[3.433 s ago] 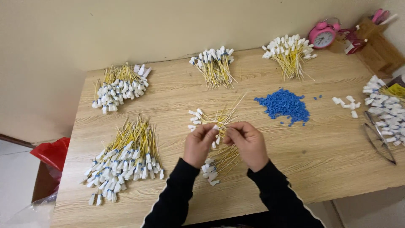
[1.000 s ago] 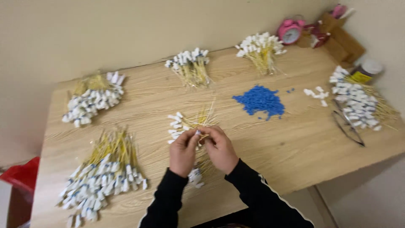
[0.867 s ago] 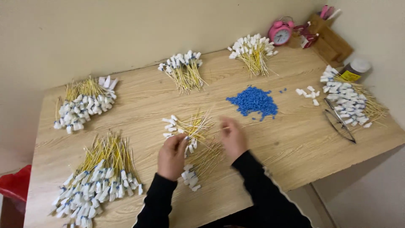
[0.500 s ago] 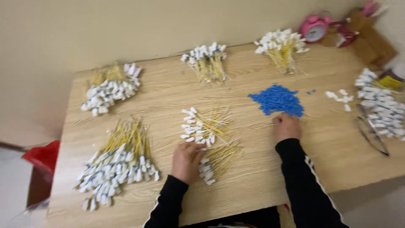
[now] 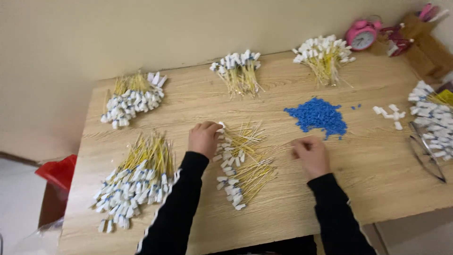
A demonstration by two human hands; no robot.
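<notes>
My left hand (image 5: 204, 138) rests on the upper left of a central pile of thin yellow wires with white end tags (image 5: 240, 163). Its fingers are bent and pinch one white tag at the pile's top. My right hand (image 5: 309, 153) lies on the table to the right of that pile, fingers curled shut. What they enclose is hidden. A heap of small blue pellets (image 5: 317, 115) sits just beyond the right hand, apart from it. Both arms wear black sleeves.
More bundles of white-tagged yellow wires lie at near left (image 5: 134, 182), far left (image 5: 132, 97), far middle (image 5: 238, 68), far right (image 5: 323, 52) and the right edge (image 5: 432, 120). A pink alarm clock (image 5: 361, 35), loose white tags (image 5: 389, 113) and metal tweezers (image 5: 427, 153) are on the wooden table (image 5: 377, 189).
My right hand has come back from the blue pellet heap toward the central pile, fingers curled. My left hand has moved up to the top of that pile.
</notes>
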